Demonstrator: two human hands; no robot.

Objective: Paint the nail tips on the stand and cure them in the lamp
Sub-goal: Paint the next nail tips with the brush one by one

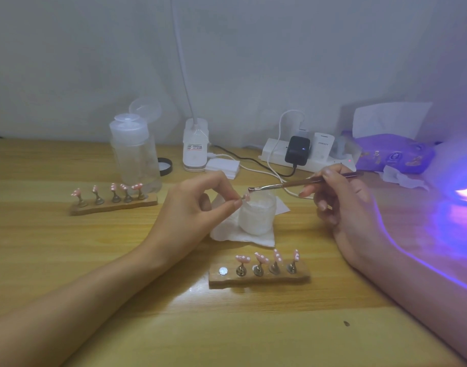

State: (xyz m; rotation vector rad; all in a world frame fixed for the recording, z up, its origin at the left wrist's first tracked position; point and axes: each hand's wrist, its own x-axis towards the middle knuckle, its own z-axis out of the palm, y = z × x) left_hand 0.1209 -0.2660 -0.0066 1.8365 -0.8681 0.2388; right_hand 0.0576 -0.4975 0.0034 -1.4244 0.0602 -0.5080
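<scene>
My left hand (200, 205) pinches a small pink nail tip (246, 196) on its holder above a white jar (257, 214). My right hand (340, 197) grips a thin brush (301, 183), whose bristle end sits just over the nail tip. A wooden stand (258, 279) near me carries several pink dotted nail tips on metal holders; its leftmost magnet spot is bare. A second wooden stand (113, 203) with several pink tips sits at the left. The curing lamp (465, 192) glows purple at the right edge.
The jar stands on a white tissue (243, 235). Behind are a clear pump bottle (134, 149), a desk lamp base (195, 147), a black lid (165, 166), a power strip with chargers (303, 152), cables, and a purple tissue pack (396, 152). The wooden table (174, 327) stretches toward me.
</scene>
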